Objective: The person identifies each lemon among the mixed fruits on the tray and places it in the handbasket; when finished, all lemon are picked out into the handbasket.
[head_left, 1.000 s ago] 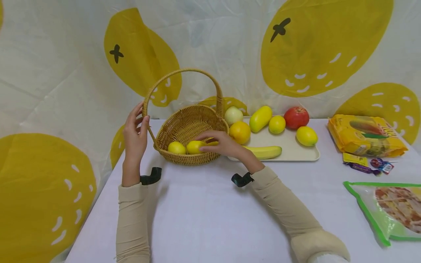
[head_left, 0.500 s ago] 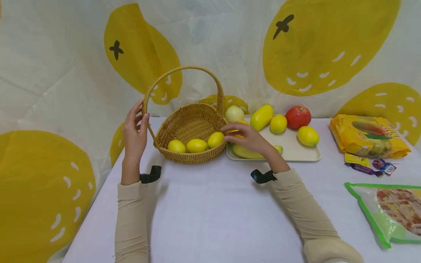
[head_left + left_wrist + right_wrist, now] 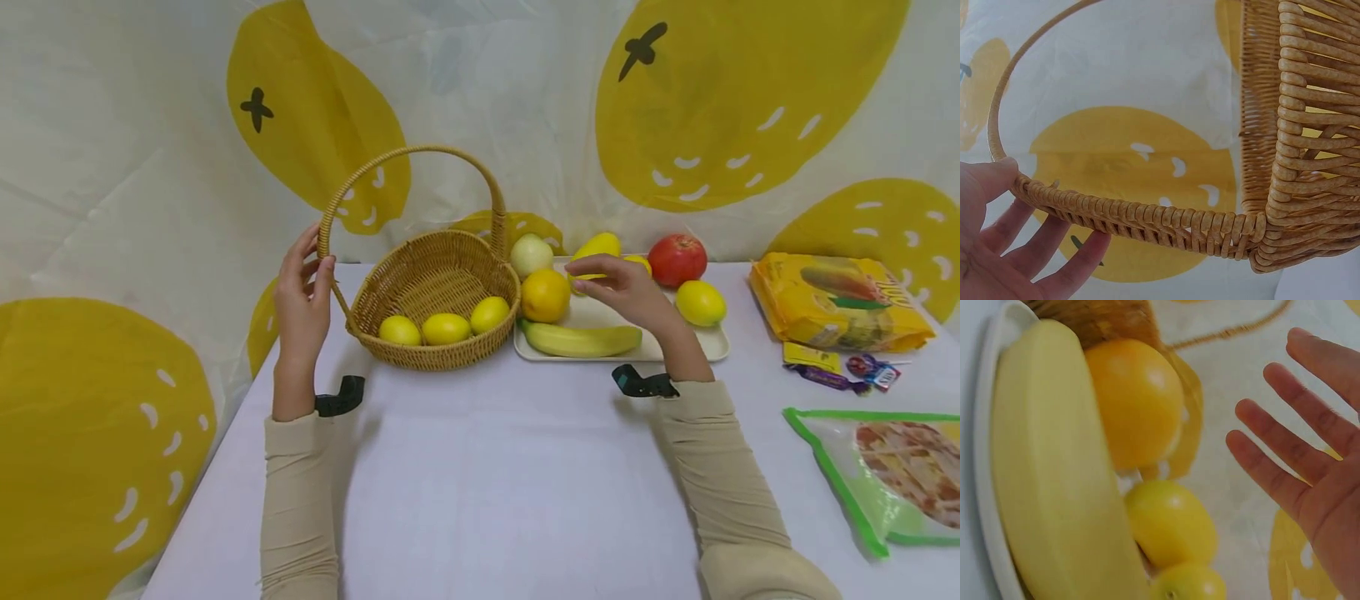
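Observation:
A wicker basket (image 3: 442,357) stands left of centre, several yellow lemons aside from none: three lemons (image 3: 446,328) lie along its near inner side. My left hand (image 3: 302,304) holds the left side of its arched handle (image 3: 1141,217), thumb on one side and fingers on the other. My right hand (image 3: 633,292) hovers over the cream tray (image 3: 588,313), holding nothing, its fingers spread in the right wrist view. On the tray lie a banana (image 3: 581,340), an orange (image 3: 545,296), a pale round fruit (image 3: 531,255), a long yellow fruit (image 3: 598,244) and a red pomegranate-like fruit (image 3: 677,259).
Another lemon (image 3: 701,303) sits at the tray's right end. To the right lie a yellow snack package (image 3: 840,304), small wrapped sweets (image 3: 825,378) and a green-edged food bag (image 3: 900,475). A fruit-printed cloth (image 3: 480,92) hangs behind the white table (image 3: 480,483).
My right hand has let go of a lemon at the basket's right side and moved right, over the tray. My left hand keeps its place on the handle.

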Demonstrator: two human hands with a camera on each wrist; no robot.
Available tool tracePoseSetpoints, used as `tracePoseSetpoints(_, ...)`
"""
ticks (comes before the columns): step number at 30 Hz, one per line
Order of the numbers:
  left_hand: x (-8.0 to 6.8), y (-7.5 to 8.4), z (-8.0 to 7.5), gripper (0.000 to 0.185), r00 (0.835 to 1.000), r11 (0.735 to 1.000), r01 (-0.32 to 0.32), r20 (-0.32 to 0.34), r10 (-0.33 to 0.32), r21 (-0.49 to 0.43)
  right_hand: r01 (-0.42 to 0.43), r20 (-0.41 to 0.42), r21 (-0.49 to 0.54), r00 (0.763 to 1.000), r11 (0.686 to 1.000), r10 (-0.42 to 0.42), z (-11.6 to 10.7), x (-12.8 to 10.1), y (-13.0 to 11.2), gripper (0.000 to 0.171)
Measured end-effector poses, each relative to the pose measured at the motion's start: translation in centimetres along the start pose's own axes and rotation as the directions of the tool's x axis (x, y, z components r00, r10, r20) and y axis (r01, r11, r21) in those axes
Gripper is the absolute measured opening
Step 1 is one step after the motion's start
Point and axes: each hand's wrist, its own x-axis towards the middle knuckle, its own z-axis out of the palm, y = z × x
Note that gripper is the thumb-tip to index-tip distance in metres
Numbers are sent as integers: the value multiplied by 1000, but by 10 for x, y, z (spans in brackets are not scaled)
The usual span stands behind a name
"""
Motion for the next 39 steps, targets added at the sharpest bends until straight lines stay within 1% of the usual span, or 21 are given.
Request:
tracePoseSetpoints(5,0,0,-1,43,1000,1000,-4,-1,4,-2,-58,-114,-40,992,998,53,-28,-13,7,33)
tracePoseSetpoints(7,0,0,-1,43,1000,1000,-4,0,4,-4,-103,-151,-65,984,993,92,-37,-18,9,34)
tracePoseSetpoints(9,0,1,-1,43,1000,1000,-3,0,3,-5,-165,-181,-110,973,980,144,-46,-23,11,36)
tracePoseSetpoints(11,0,2,-1,43,1000,1000,-2,0,2,-6,-233,-196,-148,960,961,202,-55,-28,15,40)
tracePoseSetpoints(13,-1,2,-2,43,1000,1000,-2,-2,2,-2,-308,-197,-187,942,933,272,-62,-32,20,47)
tracePoseSetpoints(16,-1,2,-2,43,1000,1000,-1,-5,1,8,-410,-202,-215,907,886,370,-73,-42,28,59)
tracePoseSetpoints(18,0,2,-2,43,1000,1000,0,-6,0,16,-466,-217,-208,879,860,424,-78,-48,33,66)
tracePoseSetpoints(19,0,3,-2,44,1000,1000,2,-7,-1,19,-482,-228,-202,870,852,438,-80,-51,35,67)
tracePoseSetpoints(22,0,6,-1,44,1000,999,15,-3,-14,36,-502,-259,-189,854,844,451,-83,-58,40,67)
tracePoseSetpoints(24,-2,15,-1,44,1000,999,24,0,-24,45,-504,-264,-181,852,845,452,-85,-61,42,65)
tracePoseSetpoints(27,-6,31,-2,44,999,998,34,7,-35,53,-519,-246,-185,847,834,472,-87,-63,44,62)
tracePoseSetpoints(29,-7,38,-3,44,999,998,37,9,-38,51,-526,-227,-187,845,829,485,-89,-64,46,58)
tracePoseSetpoints(30,-8,38,-3,44,999,998,37,10,-38,50,-532,-219,-189,842,825,493,-89,-64,47,57)
tracePoseSetpoints(32,-7,37,-3,45,999,998,38,12,-39,53,-533,-202,-197,844,823,498,-91,-66,49,54)
tracePoseSetpoints(34,-6,28,-2,45,999,998,39,11,-40,54,-534,-188,-201,844,822,502,-93,-67,51,54)
tracePoseSetpoints(37,-3,16,-1,45,999,997,38,7,-38,65,-546,-170,-206,837,812,520,-94,-68,54,57)
tracePoseSetpoints(39,0,8,0,45,999,997,36,2,-36,68,-562,-160,-202,827,802,539,-95,-69,55,60)
